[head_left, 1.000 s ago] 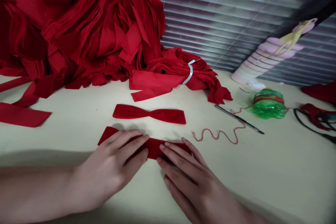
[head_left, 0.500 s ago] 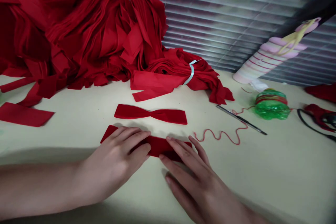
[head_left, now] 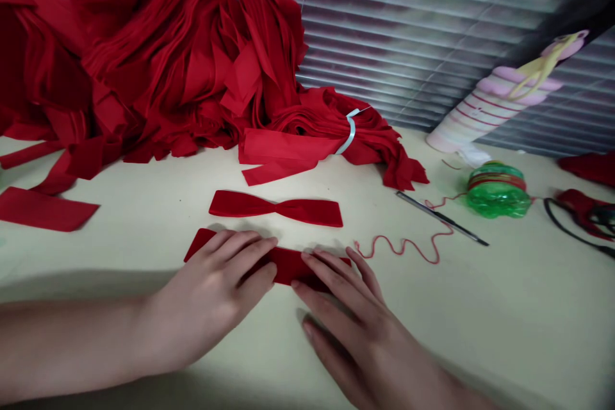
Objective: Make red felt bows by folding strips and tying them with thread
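A flat red fabric strip [head_left: 288, 266] lies on the pale table in front of me, partly hidden under both hands. My left hand [head_left: 218, 288] is closed over its left half, fingers along the far edge and thumb at the near edge. On the right half rests my right hand [head_left: 358, 314], open, with fingers stretched and spread and fingertips touching the cloth. Just beyond lies a second red strip [head_left: 276, 207], pinched narrow in the middle like a bow.
Piled at the back left are red fabric strips [head_left: 192, 57]; a smaller bundle [head_left: 331, 128] has a pale blue tie. Rightward are wavy red yarn [head_left: 403, 247], a slim dark metal tool [head_left: 442, 219], a green yarn-wound holder [head_left: 498, 191] and a pink-white cylinder [head_left: 480, 112].
The right fingertips have shifted very slightly left on the strip. Otherwise both hands and the cloth stay where they were.
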Action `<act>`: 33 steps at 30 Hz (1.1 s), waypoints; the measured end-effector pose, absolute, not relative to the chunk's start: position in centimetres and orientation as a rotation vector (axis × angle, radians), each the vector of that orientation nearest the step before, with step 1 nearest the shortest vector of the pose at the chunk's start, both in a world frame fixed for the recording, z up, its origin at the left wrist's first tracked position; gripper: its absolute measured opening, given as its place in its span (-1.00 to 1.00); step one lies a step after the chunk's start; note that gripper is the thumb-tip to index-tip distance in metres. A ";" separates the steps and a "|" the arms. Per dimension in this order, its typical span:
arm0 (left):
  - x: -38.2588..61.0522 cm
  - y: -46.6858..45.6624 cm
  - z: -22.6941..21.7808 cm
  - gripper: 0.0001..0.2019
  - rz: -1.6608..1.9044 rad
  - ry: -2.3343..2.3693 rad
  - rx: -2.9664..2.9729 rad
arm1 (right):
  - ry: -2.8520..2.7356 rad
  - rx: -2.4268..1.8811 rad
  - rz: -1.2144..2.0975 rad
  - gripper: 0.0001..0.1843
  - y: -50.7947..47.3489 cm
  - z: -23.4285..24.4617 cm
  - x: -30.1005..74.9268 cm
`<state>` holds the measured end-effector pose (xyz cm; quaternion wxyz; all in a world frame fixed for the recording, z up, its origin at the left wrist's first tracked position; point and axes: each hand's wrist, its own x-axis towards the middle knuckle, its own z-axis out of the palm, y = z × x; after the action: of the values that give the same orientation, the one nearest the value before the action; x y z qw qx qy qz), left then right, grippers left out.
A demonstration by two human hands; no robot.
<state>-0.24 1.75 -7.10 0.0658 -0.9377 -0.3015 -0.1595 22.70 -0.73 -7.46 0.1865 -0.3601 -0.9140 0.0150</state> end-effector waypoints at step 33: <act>0.6 -1.4 -7.3 -0.62 -0.485 -0.948 -2.737 | -2.566 -1.006 0.023 -0.69 -0.6 -7.1 22.7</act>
<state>0.58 -1.43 -7.30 0.1020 -0.9271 -0.3211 -0.1643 22.67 -0.65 -7.10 0.1914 -0.3582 -0.9138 0.0083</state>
